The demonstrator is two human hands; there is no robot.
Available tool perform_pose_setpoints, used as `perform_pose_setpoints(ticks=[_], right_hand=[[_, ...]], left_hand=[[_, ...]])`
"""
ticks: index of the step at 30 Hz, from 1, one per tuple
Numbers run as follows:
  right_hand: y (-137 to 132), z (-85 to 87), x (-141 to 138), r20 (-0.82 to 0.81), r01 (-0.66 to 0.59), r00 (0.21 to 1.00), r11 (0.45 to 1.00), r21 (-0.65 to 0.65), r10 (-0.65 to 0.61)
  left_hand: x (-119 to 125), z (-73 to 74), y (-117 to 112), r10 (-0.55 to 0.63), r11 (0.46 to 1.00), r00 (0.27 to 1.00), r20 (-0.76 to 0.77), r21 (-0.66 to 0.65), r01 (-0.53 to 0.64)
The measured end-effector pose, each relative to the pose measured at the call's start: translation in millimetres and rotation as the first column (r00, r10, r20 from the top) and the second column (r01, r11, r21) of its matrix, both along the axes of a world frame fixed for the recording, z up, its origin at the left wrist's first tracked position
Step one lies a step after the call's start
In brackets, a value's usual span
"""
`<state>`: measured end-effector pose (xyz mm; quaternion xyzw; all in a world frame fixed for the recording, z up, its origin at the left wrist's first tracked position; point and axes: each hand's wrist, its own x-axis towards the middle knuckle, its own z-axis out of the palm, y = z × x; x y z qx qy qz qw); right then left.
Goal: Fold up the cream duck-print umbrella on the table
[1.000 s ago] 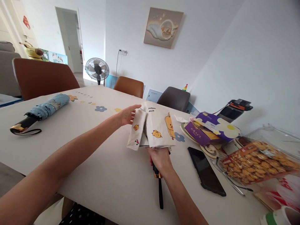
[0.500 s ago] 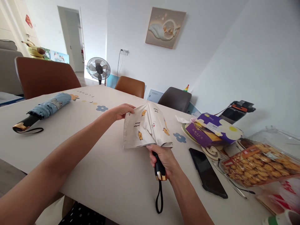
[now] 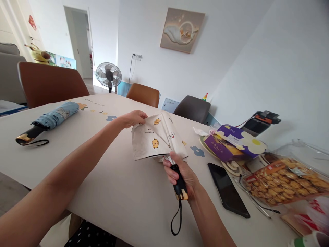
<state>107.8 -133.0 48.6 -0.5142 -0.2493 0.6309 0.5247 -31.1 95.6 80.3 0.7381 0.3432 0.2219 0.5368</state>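
A folding umbrella (image 3: pixel 158 139) with white cloth printed with yellow ducks is held above the table, its folds loose and unwrapped. Its black handle (image 3: pixel 180 181) has a gold end and a hanging wrist strap. My right hand (image 3: pixel 183 173) is wrapped round the handle, just under the cloth's edge. At the upper left of the cloth, my left hand (image 3: pixel 135 119) pinches a fold between thumb and fingers. To the left lies a second umbrella (image 3: pixel 56 115), light blue, rolled up, with a black and gold handle.
Right of my hands lie a black phone (image 3: pixel 227 189) and eyeglasses (image 3: pixel 257 202). Beyond them are a purple box (image 3: pixel 223 147) and a clear container of cookies (image 3: pixel 290 178). Chairs (image 3: pixel 142 95) stand along the far side of the table (image 3: pixel 123 188); a fan (image 3: pixel 109 75) is behind.
The white umbrella's handle has turned and shifted slightly right with my right hand. Its cloth has rotated, showing different ducks, and my left hand has moved a little left and up.
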Motion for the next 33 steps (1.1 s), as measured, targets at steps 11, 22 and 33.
perform_pose_setpoints(ticks=[11, 22, 33], right_hand=[[-1, 3.5, -1, 0.078, 0.075, 0.994, 0.996, 0.052, -0.079], [-1, 1.4, 8, -0.056, 0.12, 0.992, 0.988, 0.095, -0.115], [2, -4.8, 5, -0.043, 0.154, 0.987, 0.986, 0.064, -0.152]], left_hand=[[-13, 14.1, 1, -0.045, 0.998, 0.988, 0.149, -0.028, 0.05], [-14, 6.2, 10, -0.021, 0.996, 0.994, 0.108, -0.085, 0.03], [27, -39.1, 1, 0.282, 0.953, 0.959, -0.039, 0.125, -0.275]])
